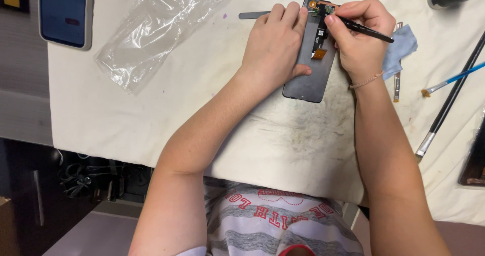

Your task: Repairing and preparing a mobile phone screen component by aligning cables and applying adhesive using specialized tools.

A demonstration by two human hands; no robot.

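**Hands on an opened phone, tool at its top edge**

Left hand (275, 46) lies flat, palm down, fingers together, pressing on the opened phone (310, 66) to pin it to the worktop (151, 114). Thumb hooks along the phone's lower left side. Right hand (361, 36) is closed in a pen grip on a thin black tool (366, 31); the tip meets the phone's top end, where small orange and metal parts show. The two hands sit close, touching or nearly so, over the phone's upper half.

Phone lies face down between the hands, dark inner surface up, back cover absent. An orange flex tab shows mid-body, beside the right thumb. Judged stage: the phone is already opened and work is under way on inner parts at the top; whether any part has been freed there I cannot tell.

Just beyond the left fingertips: a flat grey pry strip (252, 15). Under and right of the right hand: a blue cloth (401, 49) and metal tweezers (397, 82). Further right: a blue-handled brush (449, 81) and a long black brush (449, 99). Well left of the left hand: a crumpled clear plastic bag (156, 29), then a dark blue phone (65, 13) at the worktop's far corner. The cloth cover is smudged grey below the phone.
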